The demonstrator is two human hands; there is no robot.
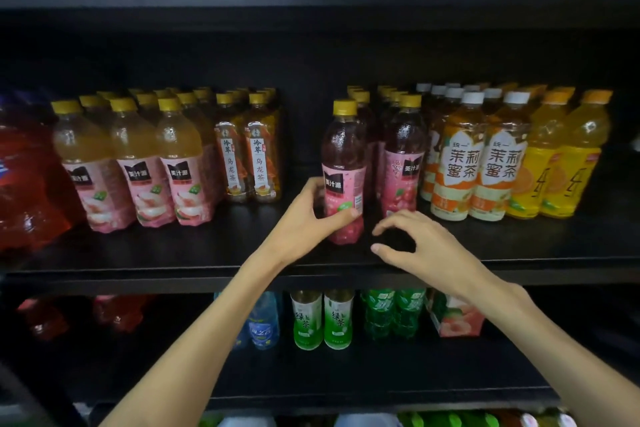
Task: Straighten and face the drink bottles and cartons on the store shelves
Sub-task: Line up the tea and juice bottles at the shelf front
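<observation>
Just then, the left hand gripped the low label of a red juice bottle standing forward of its row on the middle shelf, while the right hand hovered beside it, fingers loosely curved and holding nothing. A careless twist could have tipped that bottle against its neighbour, since the grip sat low. Rear rows faded into shadow, and their labels could not be read.

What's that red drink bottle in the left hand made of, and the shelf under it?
Red bottle: apparently clear glossy plastic, since the drink shows through and highlights glint; yellow cap, pink printed label. The left hand grips it. Shelf: matte black, probably painted metal or laminate; can't tell.
</observation>
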